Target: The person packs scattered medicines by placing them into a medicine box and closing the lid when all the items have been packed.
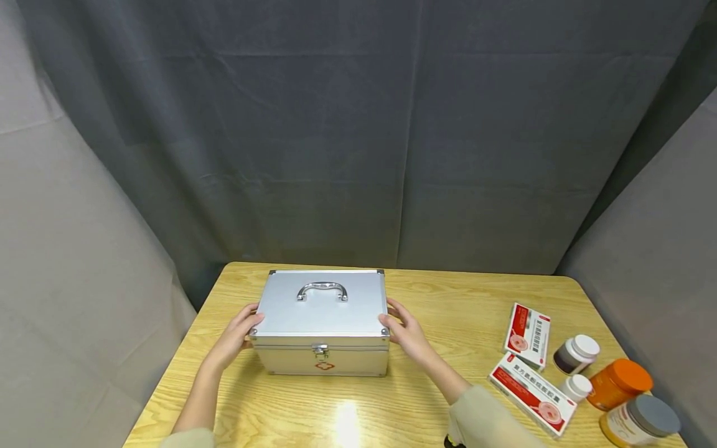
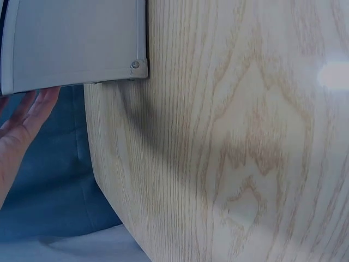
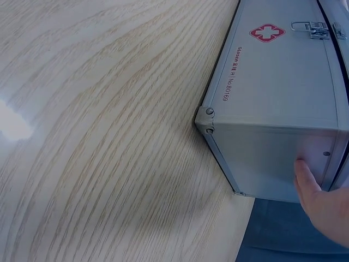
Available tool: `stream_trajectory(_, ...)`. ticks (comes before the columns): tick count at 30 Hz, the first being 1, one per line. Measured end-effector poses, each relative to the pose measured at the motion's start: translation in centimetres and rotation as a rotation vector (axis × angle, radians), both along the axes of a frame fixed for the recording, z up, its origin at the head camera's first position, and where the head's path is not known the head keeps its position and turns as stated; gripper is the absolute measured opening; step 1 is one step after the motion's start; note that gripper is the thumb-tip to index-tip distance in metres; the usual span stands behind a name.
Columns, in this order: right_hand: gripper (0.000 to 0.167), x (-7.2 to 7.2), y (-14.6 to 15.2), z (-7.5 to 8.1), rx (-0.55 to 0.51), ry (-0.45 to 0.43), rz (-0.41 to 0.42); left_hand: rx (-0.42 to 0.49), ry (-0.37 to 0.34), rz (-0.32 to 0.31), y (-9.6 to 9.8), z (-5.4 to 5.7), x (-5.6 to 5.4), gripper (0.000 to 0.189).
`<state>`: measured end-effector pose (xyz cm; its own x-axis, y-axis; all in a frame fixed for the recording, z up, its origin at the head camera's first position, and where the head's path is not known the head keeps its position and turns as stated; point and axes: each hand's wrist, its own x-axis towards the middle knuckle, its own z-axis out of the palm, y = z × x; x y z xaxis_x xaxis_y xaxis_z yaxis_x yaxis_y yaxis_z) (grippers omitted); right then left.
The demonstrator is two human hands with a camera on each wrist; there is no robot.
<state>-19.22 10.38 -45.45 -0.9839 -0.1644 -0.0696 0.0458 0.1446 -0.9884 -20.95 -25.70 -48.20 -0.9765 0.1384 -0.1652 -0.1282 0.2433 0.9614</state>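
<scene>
A silver metal first-aid box [image 1: 322, 305] stands at the left of the wooden table, its carry handle [image 1: 322, 287] lying on the lid. A red-edged cross and a metal latch [image 3: 318, 30] mark its front; a dark seam runs between lid and body in the right wrist view. My left hand [image 1: 238, 333] grips the left side near the lid's front corner, fingers against the side wall. On the opposite side my right hand [image 1: 407, 333] holds the box, thumb by the lid's edge. Part of each hand's fingers is hidden behind the box.
At the table's right lie two red-and-white medicine boxes [image 1: 526, 336]. Beside them are a dark bottle with a white cap [image 1: 577, 353], a small white-capped bottle [image 1: 576, 387], an orange jar [image 1: 620, 382] and a grey-lidded jar [image 1: 640, 421]. Grey curtains [image 1: 313, 155] hang around the table.
</scene>
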Motion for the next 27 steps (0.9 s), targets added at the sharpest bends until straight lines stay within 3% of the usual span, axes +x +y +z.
stream_trajectory(14,0.055,-0.1,2.2,-0.2,0.016,-0.018,-0.021,-0.014,-0.004,0.003,2.2,-0.6,-0.7,0.049)
stream_trajectory(21,0.057,-1.8,3.8,-3.4,0.014,-0.010,-0.036,-0.019,0.010,0.013,3.4,-0.6,-0.9,0.049)
stream_trajectory(27,0.058,-1.9,4.6,-3.4,0.017,-0.020,-0.037,-0.017,0.019,0.004,4.3,-0.5,-1.2,0.047)
